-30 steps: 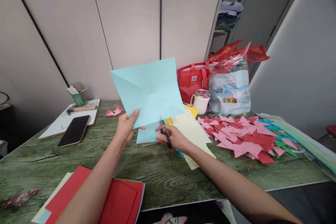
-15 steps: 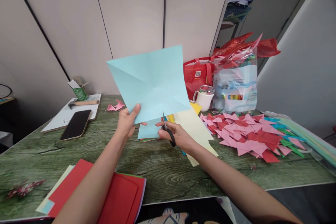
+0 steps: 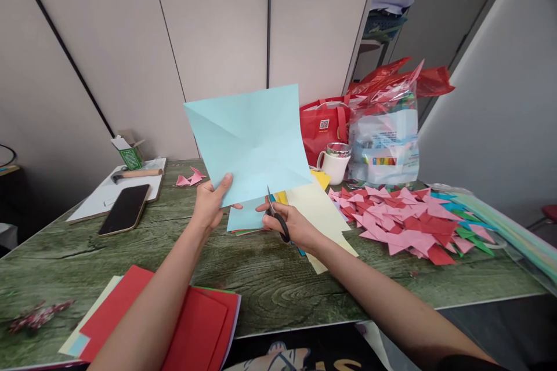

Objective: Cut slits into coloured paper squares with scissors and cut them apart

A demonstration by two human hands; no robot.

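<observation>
My left hand (image 3: 210, 207) pinches the lower left edge of a creased light blue paper sheet (image 3: 250, 140) and holds it upright above the green wood-grain table (image 3: 261, 284). In my right hand (image 3: 290, 225) is a pair of black-handled scissors (image 3: 276, 217), its fingers through the handles. The blades point up at the sheet's bottom edge, just right of my left hand. Beneath the hands lies a stack of coloured sheets (image 3: 315, 208) with pale yellow on top.
A heap of pink and red folded paper triangles (image 3: 404, 223) lies to the right. A white mug (image 3: 335, 163), red bag (image 3: 324, 127) and plastic bag (image 3: 385, 133) stand behind. A phone (image 3: 124, 209), hammer (image 3: 134, 173) and small green box (image 3: 129, 153) lie left. Red sheets (image 3: 195, 324) lie near me.
The blue sheet and both hands stay almost in place; the view shifted a little up and back. The scissors remain at the sheet's bottom edge.
</observation>
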